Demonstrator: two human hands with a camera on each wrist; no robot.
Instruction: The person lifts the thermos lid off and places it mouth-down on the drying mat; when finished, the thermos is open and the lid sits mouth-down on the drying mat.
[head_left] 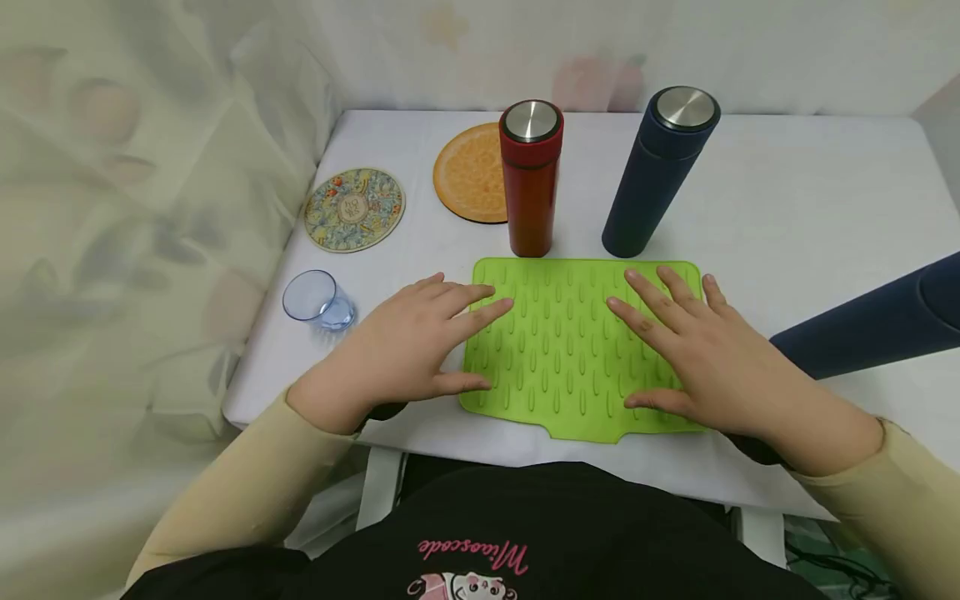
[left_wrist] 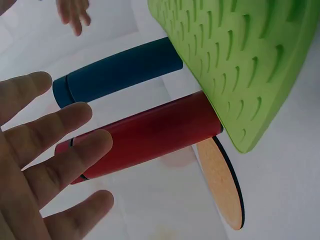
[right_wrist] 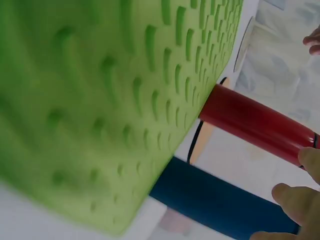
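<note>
A lime-green mat (head_left: 558, 350) with raised ridges lies on the table in front of the person. The left hand (head_left: 420, 342), fingers spread, hovers at the mat's left edge and holds nothing. Over its right side the right hand (head_left: 697, 358) is spread too, also holding nothing. Just behind the mat stands a red thermos (head_left: 531, 192) with a steel-topped lid. To its right is a dark blue thermos (head_left: 656, 179). In the left wrist view both the red thermos (left_wrist: 150, 137) and the blue thermos (left_wrist: 120, 70) appear beyond the fingers.
Left of the left hand stands a small blue-tinted glass (head_left: 318, 300). Behind it lies a round patterned coaster (head_left: 354, 210). An orange round mat (head_left: 472, 175) is partly hidden by the red thermos. At the right edge, another dark blue thermos (head_left: 877, 317) is cut off by the frame.
</note>
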